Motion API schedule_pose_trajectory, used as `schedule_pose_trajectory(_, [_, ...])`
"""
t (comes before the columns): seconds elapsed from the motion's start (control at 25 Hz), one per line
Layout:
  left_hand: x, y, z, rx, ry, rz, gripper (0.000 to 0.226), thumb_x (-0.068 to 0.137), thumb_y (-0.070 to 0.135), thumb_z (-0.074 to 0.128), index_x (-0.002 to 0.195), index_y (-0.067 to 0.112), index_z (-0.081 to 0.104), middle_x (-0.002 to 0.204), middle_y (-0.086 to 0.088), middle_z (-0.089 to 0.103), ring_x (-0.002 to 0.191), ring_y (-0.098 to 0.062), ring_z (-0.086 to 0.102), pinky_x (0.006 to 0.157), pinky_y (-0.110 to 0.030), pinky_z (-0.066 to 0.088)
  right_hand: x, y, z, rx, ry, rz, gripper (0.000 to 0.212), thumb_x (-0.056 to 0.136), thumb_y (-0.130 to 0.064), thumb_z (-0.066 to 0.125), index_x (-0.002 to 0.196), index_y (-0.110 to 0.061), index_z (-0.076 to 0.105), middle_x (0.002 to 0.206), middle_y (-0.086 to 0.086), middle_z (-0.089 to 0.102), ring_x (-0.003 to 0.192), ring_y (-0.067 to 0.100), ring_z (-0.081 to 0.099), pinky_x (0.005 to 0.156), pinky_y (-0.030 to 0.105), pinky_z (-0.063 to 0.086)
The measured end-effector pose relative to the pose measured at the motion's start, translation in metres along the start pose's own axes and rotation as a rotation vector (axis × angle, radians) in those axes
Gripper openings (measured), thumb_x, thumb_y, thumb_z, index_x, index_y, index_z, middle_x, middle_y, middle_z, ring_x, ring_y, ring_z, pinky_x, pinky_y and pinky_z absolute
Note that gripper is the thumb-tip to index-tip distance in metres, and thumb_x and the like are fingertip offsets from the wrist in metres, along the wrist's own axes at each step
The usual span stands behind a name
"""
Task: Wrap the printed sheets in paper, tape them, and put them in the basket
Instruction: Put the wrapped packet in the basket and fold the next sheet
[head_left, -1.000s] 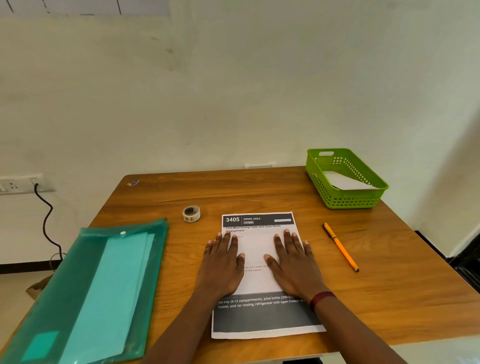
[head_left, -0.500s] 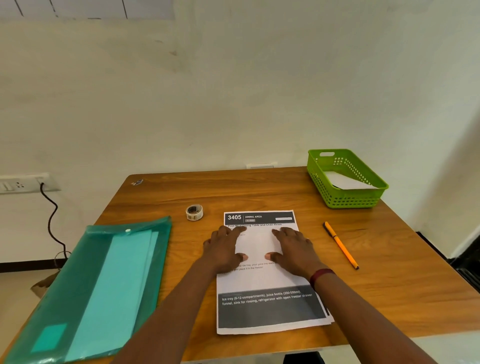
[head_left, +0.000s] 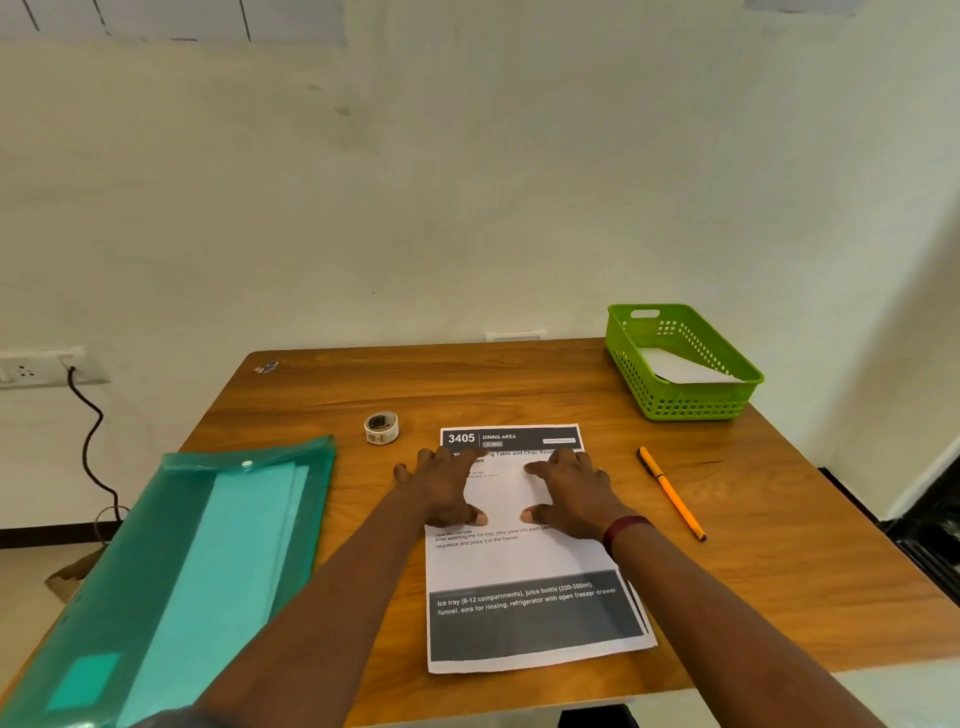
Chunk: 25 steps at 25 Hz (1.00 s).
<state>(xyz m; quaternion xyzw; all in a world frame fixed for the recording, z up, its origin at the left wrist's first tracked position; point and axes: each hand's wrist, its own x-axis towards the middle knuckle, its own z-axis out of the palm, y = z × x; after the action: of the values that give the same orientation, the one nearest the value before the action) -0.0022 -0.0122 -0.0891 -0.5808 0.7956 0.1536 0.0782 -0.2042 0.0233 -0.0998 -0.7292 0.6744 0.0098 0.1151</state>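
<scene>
Wooden bench (head_left: 519, 384) against pale wall. Left hand (head_left: 441, 488) and right hand (head_left: 571, 488) flat on printed sheets (head_left: 519, 561), fingers (head_left: 427, 457) spread, pressing down. Tape roll (head_left: 381, 427) just beyond left fingers; basket (head_left: 691, 405) well beyond right fingers.

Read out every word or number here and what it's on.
Sheet, top: "3405", "DINING AREA"
Heading, partly covered: "Table and Chair"
Middle: "sequence and place it in the freezer"
Bottom: "Ice tray (6-12 compartments), juice bottle (200-500ml), funnel, sink for rinsing, refrigerator with open freezer drawer"
Tape print, sheet's smallest labels: too small to read.
</scene>
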Motion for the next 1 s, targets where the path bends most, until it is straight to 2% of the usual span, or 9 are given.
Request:
schedule_pose_trajectory(0.24, [-0.003, 0.001, 0.002, -0.004, 0.053, -0.003, 0.086, 0.079, 0.053, 0.073, 0.147, 0.038, 0.023, 0.156, -0.005, 0.020, 0.143, -0.030, 0.013, 0.111, -0.062, 0.011, 0.004, -0.002, 0.000, -0.031, 0.001, 0.001, 0.082, 0.081, -0.056, 0.068, 0.148, -0.029, 0.031, 0.143, 0.013, 0.030, 0.138, 0.033, 0.023, 0.113, 0.058, 0.026])
schedule_pose_trajectory(0.4, [-0.007, 0.003, 0.004, -0.016, 0.094, -0.007, 0.080, 0.078, 0.050, 0.075, 0.143, 0.035, 0.030, 0.152, -0.005, 0.019, 0.141, -0.029, 0.016, 0.112, -0.060, 0.015, -0.001, -0.004, 0.002, -0.022, 0.078, 0.013, 0.082, 0.079, -0.055, 0.071, 0.146, -0.027, 0.031, 0.149, 0.014, 0.024, 0.141, 0.036, 0.018, 0.114, 0.058, 0.022])
schedule_pose_trajectory(0.52, [-0.014, 0.002, 0.008, -0.070, 0.200, -0.004, 0.080, 0.074, 0.049, 0.078, 0.138, 0.034, 0.033, 0.146, -0.004, 0.024, 0.136, -0.026, 0.023, 0.108, -0.055, 0.022, -0.009, -0.009, 0.004, -0.036, 0.174, 0.015, 0.082, 0.079, -0.053, 0.072, 0.144, -0.025, 0.031, 0.151, 0.012, 0.024, 0.142, 0.034, 0.018, 0.114, 0.058, 0.022])
schedule_pose_trajectory(0.64, [-0.025, 0.000, 0.014, -0.031, 0.353, 0.038, 0.074, 0.075, 0.053, 0.075, 0.135, 0.033, 0.036, 0.141, 0.002, 0.035, 0.129, -0.021, 0.032, 0.099, -0.047, 0.027, -0.020, -0.009, 0.007, -0.020, 0.257, 0.029, 0.078, 0.079, -0.056, 0.069, 0.142, -0.026, 0.033, 0.147, 0.007, 0.034, 0.139, 0.030, 0.024, 0.113, 0.055, 0.025])
schedule_pose_trajectory(0.72, [-0.033, -0.002, 0.019, 0.044, 0.465, 0.106, 0.068, 0.079, 0.055, 0.070, 0.134, 0.032, 0.039, 0.139, 0.006, 0.041, 0.126, -0.018, 0.035, 0.096, -0.044, 0.026, -0.026, -0.006, 0.010, 0.004, 0.315, 0.006, 0.071, 0.081, -0.055, 0.066, 0.139, -0.027, 0.037, 0.142, 0.003, 0.040, 0.136, 0.026, 0.030, 0.111, 0.052, 0.028])
schedule_pose_trajectory(0.84, [-0.042, -0.004, 0.019, 0.048, 0.623, 0.177, 0.049, 0.085, 0.047, 0.067, 0.127, 0.029, 0.050, 0.132, 0.007, 0.052, 0.121, -0.017, 0.045, 0.093, -0.044, 0.027, -0.033, -0.002, 0.008, 0.057, 0.424, -0.030, 0.049, 0.089, -0.042, 0.062, 0.133, -0.026, 0.046, 0.134, 0.000, 0.049, 0.129, 0.023, 0.038, 0.108, 0.045, 0.033])
schedule_pose_trajectory(0.92, [-0.045, -0.006, 0.017, 0.029, 0.747, 0.204, 0.035, 0.083, 0.036, 0.074, 0.113, 0.024, 0.061, 0.114, 0.004, 0.064, 0.108, -0.021, 0.057, 0.087, -0.048, 0.034, -0.037, -0.002, 0.003, 0.074, 0.528, -0.042, 0.035, 0.091, -0.032, 0.062, 0.124, -0.025, 0.055, 0.123, -0.001, 0.057, 0.120, 0.023, 0.046, 0.101, 0.042, 0.038])
schedule_pose_trajectory(1.0, [-0.044, -0.008, 0.016, 0.007, 0.872, 0.235, 0.022, 0.079, 0.025, 0.078, 0.097, 0.023, 0.066, 0.096, 0.004, 0.066, 0.093, -0.021, 0.062, 0.080, -0.049, 0.038, -0.039, -0.004, -0.004, 0.078, 0.636, -0.076, 0.022, 0.088, -0.024, 0.067, 0.110, -0.023, 0.062, 0.109, -0.001, 0.063, 0.107, 0.023, 0.054, 0.091, 0.041, 0.043])
